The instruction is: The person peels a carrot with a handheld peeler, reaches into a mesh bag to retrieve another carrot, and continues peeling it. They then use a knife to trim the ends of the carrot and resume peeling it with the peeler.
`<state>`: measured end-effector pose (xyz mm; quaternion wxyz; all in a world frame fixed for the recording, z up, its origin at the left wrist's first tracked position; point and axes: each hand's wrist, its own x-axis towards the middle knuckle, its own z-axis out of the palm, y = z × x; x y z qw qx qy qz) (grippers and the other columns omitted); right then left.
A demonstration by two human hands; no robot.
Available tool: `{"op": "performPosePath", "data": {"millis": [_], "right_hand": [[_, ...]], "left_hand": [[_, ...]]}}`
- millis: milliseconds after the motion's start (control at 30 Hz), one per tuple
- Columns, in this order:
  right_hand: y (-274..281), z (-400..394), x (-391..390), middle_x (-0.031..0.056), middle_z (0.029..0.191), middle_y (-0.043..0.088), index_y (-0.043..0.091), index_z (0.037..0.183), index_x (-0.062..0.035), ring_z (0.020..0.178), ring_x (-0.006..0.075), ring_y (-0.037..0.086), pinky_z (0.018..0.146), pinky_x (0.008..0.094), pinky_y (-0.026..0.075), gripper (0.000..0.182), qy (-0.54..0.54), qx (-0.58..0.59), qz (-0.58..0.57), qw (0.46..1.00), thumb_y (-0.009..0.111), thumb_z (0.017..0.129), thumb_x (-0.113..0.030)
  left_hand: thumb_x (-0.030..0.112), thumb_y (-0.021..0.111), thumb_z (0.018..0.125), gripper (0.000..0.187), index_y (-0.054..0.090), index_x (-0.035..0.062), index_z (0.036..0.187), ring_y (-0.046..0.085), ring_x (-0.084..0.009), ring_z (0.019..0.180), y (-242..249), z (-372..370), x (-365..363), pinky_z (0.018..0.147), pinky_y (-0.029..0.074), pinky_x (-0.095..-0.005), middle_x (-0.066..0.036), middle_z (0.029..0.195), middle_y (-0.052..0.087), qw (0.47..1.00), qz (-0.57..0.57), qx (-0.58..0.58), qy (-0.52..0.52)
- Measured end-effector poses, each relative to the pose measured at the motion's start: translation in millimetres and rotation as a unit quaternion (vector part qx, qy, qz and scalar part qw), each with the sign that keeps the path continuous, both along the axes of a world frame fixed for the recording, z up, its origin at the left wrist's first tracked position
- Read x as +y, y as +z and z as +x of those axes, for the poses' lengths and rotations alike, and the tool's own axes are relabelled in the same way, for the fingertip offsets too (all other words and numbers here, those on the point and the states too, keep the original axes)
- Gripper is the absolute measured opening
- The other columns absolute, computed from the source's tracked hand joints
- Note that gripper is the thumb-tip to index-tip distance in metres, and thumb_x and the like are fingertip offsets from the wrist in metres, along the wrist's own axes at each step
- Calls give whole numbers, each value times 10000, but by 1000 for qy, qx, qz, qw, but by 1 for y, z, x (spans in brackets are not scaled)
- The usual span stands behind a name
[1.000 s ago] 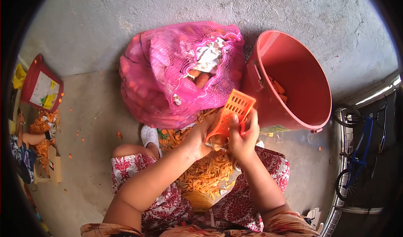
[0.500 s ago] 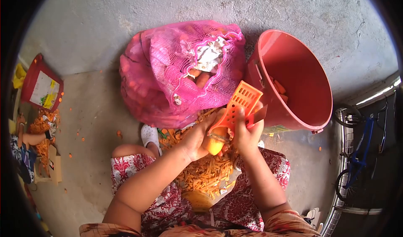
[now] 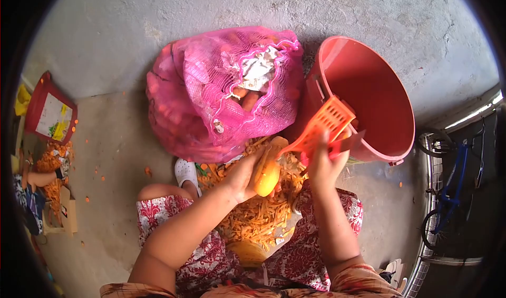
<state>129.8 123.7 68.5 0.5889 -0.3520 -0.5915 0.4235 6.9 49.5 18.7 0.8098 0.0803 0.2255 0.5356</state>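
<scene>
My left hand (image 3: 243, 178) is wrapped round a thick carrot (image 3: 268, 178), its near end peeled to bright yellow-orange. In my right hand (image 3: 321, 163) is an orange plastic peeler (image 3: 328, 121) with a slotted, perforated flat part pointing up and away. Its narrow end reaches toward the carrot's upper side. A dark red flat piece juts out at the right of that hand; its kind is unclear. Below both hands lies a heap of carrot peelings (image 3: 253, 216) between my legs.
Ahead, a pink mesh sack (image 3: 211, 82) bulges with carrots (image 3: 250, 101) showing through its opening. A red bucket (image 3: 387, 103) leans at the right, near the wall. Far left are another red bucket (image 3: 39, 116), more peelings (image 3: 48, 163) and a person's arm (image 3: 42, 178). A blue bicycle (image 3: 451, 192) stands right.
My right hand with the peeler has moved right and slightly away, off the carrot's near part toward the bucket. More of the carrot shows in my left hand.
</scene>
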Motion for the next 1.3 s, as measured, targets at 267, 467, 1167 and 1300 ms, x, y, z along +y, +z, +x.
{"op": "performPosePath", "data": {"millis": [267, 467, 1167, 1300], "right_hand": [[-9, 1, 3, 84, 899, 513, 395, 1034, 18, 813, 128, 497, 725, 247, 408, 251, -111, -137, 144, 974, 484, 836, -108], [-5, 18, 34, 45, 814, 521, 419, 998, -4, 662, 62, 483, 569, 184, 410, 184, -105, 37, 18, 994, 471, 842, -87], [-25, -4, 51, 48, 644, 525, 467, 906, -16, 470, 143, 487, 468, 229, 408, 176, -11, -65, -17, 998, 544, 765, -87], [-5, 5, 50, 5, 582, 482, 476, 859, -41, 359, 63, 339, 321, 191, 269, 117, 152, 217, -267, 927, 506, 788, -130]], "left_hand": [[433, 347, 852, 438, 481, 49, 1015, 573, -234, 537, -8, -2, -4, 423, 475, -331, -118, 714, 566, 993, 25, 7, -117], [411, 303, 852, 435, 442, 30, 1011, 574, -273, 549, -2, -3, -3, 439, 474, -352, -158, 720, 556, 996, 26, -4, -83], [429, 299, 856, 411, 435, 101, 1064, 570, -282, 583, -11, -19, 15, 422, 469, -368, -113, 802, 554, 993, -39, 18, 108], [449, 325, 846, 419, 455, 99, 1037, 573, -283, 578, -12, -16, 14, 407, 460, -365, -102, 761, 558, 997, -47, 25, 53]]}}
